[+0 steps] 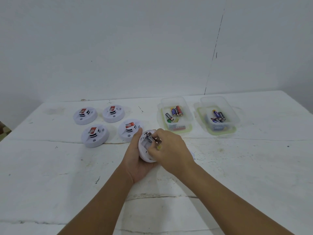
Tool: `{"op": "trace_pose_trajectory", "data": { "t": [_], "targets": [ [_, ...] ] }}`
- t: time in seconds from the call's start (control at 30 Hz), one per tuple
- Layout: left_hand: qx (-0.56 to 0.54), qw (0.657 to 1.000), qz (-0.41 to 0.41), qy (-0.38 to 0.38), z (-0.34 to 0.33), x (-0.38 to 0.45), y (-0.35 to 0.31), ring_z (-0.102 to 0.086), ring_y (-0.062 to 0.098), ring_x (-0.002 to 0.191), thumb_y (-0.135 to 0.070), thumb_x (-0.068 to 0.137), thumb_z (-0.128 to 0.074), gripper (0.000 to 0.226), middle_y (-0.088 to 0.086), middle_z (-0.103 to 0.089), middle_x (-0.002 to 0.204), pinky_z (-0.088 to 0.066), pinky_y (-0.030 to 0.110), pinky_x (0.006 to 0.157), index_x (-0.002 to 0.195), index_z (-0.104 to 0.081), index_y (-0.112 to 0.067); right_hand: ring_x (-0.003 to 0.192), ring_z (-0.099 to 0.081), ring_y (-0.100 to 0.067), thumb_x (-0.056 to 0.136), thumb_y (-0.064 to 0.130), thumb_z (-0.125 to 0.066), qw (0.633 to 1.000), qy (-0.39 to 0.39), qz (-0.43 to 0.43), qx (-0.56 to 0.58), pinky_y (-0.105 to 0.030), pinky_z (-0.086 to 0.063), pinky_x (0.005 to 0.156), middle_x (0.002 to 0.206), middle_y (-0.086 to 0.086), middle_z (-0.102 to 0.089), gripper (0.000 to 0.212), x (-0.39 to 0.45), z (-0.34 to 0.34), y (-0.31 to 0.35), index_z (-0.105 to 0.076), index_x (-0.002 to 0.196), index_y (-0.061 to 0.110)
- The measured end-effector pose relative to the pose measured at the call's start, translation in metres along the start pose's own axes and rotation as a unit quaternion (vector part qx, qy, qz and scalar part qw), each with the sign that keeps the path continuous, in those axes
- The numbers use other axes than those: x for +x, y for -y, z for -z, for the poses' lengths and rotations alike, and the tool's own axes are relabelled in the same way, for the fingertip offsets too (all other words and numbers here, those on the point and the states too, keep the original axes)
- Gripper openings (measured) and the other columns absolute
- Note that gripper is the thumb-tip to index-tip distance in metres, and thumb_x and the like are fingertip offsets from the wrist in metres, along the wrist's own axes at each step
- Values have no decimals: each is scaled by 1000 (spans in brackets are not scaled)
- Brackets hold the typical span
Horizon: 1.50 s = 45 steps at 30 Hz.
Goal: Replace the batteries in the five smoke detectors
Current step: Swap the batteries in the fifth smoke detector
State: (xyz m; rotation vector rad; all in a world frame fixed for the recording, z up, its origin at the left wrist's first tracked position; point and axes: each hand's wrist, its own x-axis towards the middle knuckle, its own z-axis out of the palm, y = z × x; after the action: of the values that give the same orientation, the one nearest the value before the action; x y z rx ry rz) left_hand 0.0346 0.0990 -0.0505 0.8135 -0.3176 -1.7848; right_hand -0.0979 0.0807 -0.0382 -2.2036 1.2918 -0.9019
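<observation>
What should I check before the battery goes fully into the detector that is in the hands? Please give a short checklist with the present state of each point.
1. Detector held steady: ok, the left hand cups it from below, back side up.
2. Battery compartment open: ok, the inside shows.
3. Grip on the battery: ok, the right hand pinches it over the compartment.
4. Polarity matches the contacts: cannot tell, markings too small.
5. Battery seated flat: not ok, one end sticks out over the rim.
6. Spare batteries in reach: ok, two clear containers hold some.
</observation>
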Motion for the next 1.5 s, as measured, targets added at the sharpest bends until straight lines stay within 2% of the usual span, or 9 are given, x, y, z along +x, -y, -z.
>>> {"op": "trace_pose_trajectory", "data": {
  "t": [0.2, 0.43, 0.63, 0.77, 0.97, 1.07, 1.13, 1.3, 1.5],
  "targets": [
    [61, 996, -62, -11, -29, 6, -5, -68, 27, 117, -57, 99, -51, 55, 13, -71, 129, -48, 50, 108, 124, -72, -14, 67, -57, 10, 97, 22, -70, 985, -105, -54, 130, -7, -38, 64, 89, 18, -70, 14, 3, 37, -17, -77, 109, 24],
    [132, 989, -73, 14, -92, 27, -5, -68, 32, 120, -56, 93, -57, 59, 9, -72, 130, -48, 52, 109, 135, -65, -16, 87, -61, 1, 98, 22, -71, 970, -198, -126, 58, -1, -37, 74, 91, 19, -68, 12, 22, 97, -87, -77, 109, 22],
    [153, 987, -50, 11, -121, 53, 11, -71, 34, 105, -56, 98, -56, 51, 11, -77, 114, -50, 55, 108, 127, -70, -16, 92, -68, -14, 96, 22, -70, 962, -171, -213, -6, -27, -50, 79, 99, 11, -73, 14, 36, 132, -136, -74, 109, 26],
    [152, 987, -34, 24, -123, 66, 16, -70, 37, 111, -57, 95, -58, 50, 10, -76, 118, -54, 53, 100, 126, -70, -19, 97, -66, -15, 97, 31, -70, 962, -127, -238, -39, -28, -46, 77, 111, 7, -75, 22, 48, 139, -147, -72, 117, 24],
    [137, 990, -31, 26, -117, 72, 15, -65, 39, 120, -56, 93, -57, 52, 11, -72, 128, -55, 51, 95, 127, -70, -19, 87, -67, -22, 100, 16, -49, 971, -105, -216, -6, -40, -55, 81, 86, 1, -70, 34, 54, 144, -138, -53, 135, 15],
    [128, 991, -26, 23, -111, 72, 14, -65, 39, 119, -56, 95, -56, 47, 12, -72, 128, -53, 51, 97, 121, -73, -21, 103, -65, -29, 100, 7, -41, 975, -58, -215, -5, -50, -52, 96, 109, -9, -71, 47, 56, 143, -140, -37, 147, 16],
    [125, 992, -24, 22, -108, 70, 12, -66, 39, 114, -56, 97, -54, 45, 13, -71, 128, -52, 51, 99, 120, -73, -21, 115, -61, -32, 101, 4, -42, 977, -23, -210, -19, -48, -49, 102, 125, -12, -64, 61, 58, 142, -139, -24, 158, 18],
    [114, 993, -23, 21, -100, 65, 8, -67, 36, 110, -56, 98, -55, 53, 11, -71, 125, -51, 51, 102, 131, -70, -17, 109, -67, -36, 102, 15, -62, 979, -21, -199, -39, -50, -56, 94, 123, -23, -67, 85, 58, 141, -138, -8, 166, 23],
    [105, 994, -21, 2, -86, 55, 2, -65, 39, 112, -57, 91, -59, 53, 18, -69, 128, -53, 50, 96, 119, -77, -15, 108, -68, -17, 99, 12, -67, 977, -102, -188, 19, -35, -53, 96, 120, -9, -66, 80, 57, 137, -138, -21, 164, 25]
  ]
}}
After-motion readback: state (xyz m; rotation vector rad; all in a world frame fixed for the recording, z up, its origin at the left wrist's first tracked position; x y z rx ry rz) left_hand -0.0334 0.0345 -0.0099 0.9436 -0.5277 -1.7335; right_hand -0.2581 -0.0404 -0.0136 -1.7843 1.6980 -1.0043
